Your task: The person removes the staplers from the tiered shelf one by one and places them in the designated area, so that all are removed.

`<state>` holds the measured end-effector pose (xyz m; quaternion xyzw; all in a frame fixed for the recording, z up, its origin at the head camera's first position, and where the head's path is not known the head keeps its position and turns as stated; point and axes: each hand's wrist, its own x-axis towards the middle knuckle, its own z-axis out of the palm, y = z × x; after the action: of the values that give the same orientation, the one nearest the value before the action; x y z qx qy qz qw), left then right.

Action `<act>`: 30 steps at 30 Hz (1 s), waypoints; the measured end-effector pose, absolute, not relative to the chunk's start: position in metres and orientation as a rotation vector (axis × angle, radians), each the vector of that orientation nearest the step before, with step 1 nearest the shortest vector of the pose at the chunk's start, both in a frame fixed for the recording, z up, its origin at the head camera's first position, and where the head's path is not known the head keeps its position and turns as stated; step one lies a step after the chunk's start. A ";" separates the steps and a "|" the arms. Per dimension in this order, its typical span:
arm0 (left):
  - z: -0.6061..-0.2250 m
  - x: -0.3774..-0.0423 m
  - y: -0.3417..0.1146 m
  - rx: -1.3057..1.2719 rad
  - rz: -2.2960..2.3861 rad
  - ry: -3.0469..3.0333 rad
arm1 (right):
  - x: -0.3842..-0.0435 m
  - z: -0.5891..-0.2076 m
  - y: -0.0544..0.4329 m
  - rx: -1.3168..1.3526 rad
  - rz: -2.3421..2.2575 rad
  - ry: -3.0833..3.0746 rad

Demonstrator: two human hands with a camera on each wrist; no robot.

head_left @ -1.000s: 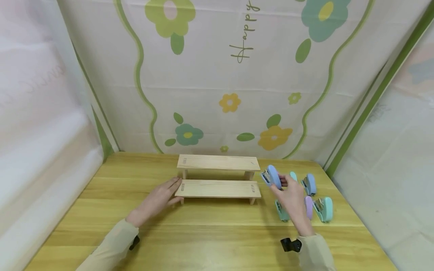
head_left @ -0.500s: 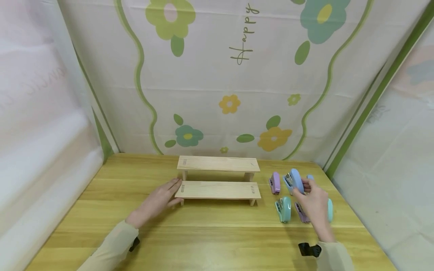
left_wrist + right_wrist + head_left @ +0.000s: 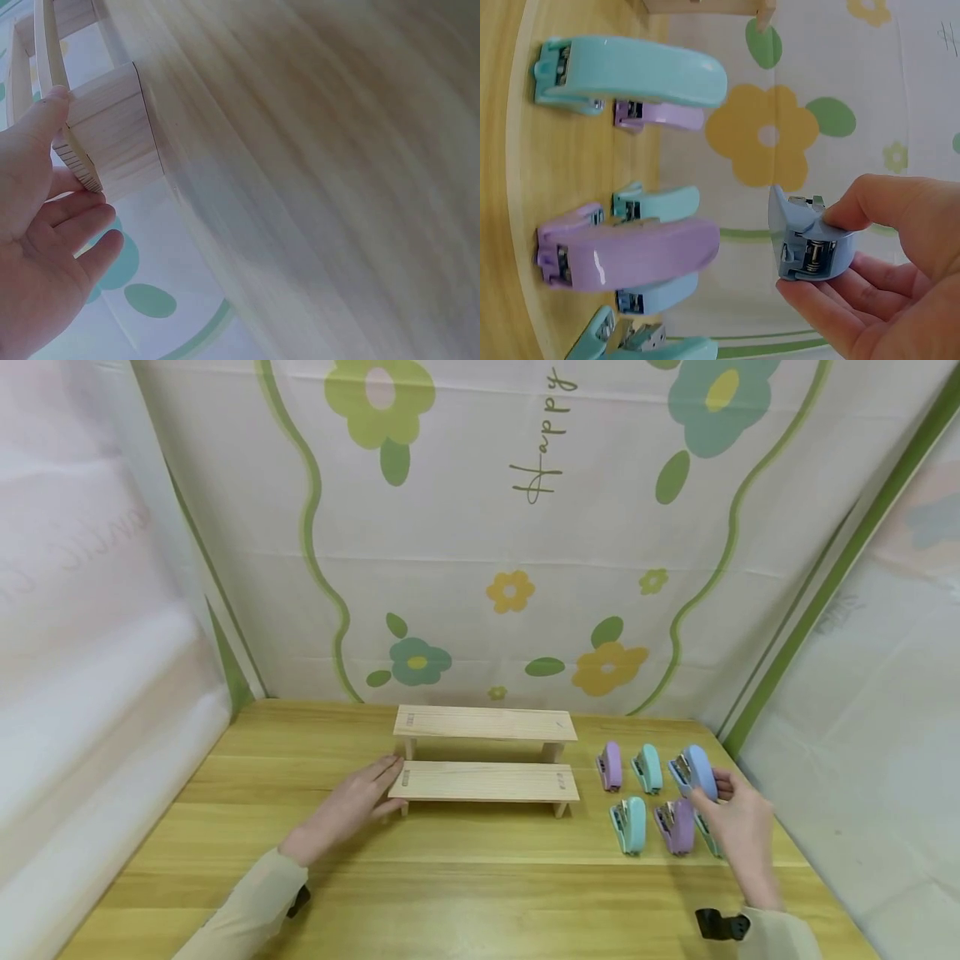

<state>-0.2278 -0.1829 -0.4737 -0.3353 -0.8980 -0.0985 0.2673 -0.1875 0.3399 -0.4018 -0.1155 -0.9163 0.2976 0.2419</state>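
My right hand (image 3: 738,822) holds a light blue stapler (image 3: 694,772) up off the table, thumb on one side and fingers on the other. In the right wrist view this blue stapler (image 3: 814,244) is tilted, apart from the rest. Below it stand two rows of staplers: a purple one (image 3: 611,766) and a teal one (image 3: 647,769) behind, a teal (image 3: 629,825) and a purple one (image 3: 676,827) in front. Another teal stapler (image 3: 709,835) is partly behind the hand. My left hand (image 3: 352,806) pinches the left end of the lower wooden shelf (image 3: 483,781) between thumb and index finger.
A higher wooden step (image 3: 483,722) rises behind the lower shelf. In the right wrist view a second blue stapler (image 3: 658,294) stands on the table behind the front purple one. Flower-printed cloth (image 3: 450,527) hangs behind the wooden table (image 3: 450,893).
My right hand has carried the blue stapler rightward from beside the shelf, across the staplers, to the right side of the group. The left hand has stayed at the shelf's end.
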 end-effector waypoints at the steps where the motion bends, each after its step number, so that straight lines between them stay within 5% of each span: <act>1: -0.473 -0.228 -0.183 -0.905 -0.265 -2.424 | -0.187 -0.402 0.343 -0.322 0.813 -2.512; 30: -0.475 -0.228 -0.183 -0.880 -0.278 -2.466 | -0.178 -0.415 0.426 -0.539 0.725 -2.545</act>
<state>-0.2275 -0.1826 -0.4749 -0.3235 -0.9064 -0.1023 0.2516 -0.1785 0.4258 -0.4146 -0.1946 -0.9197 0.2618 0.2187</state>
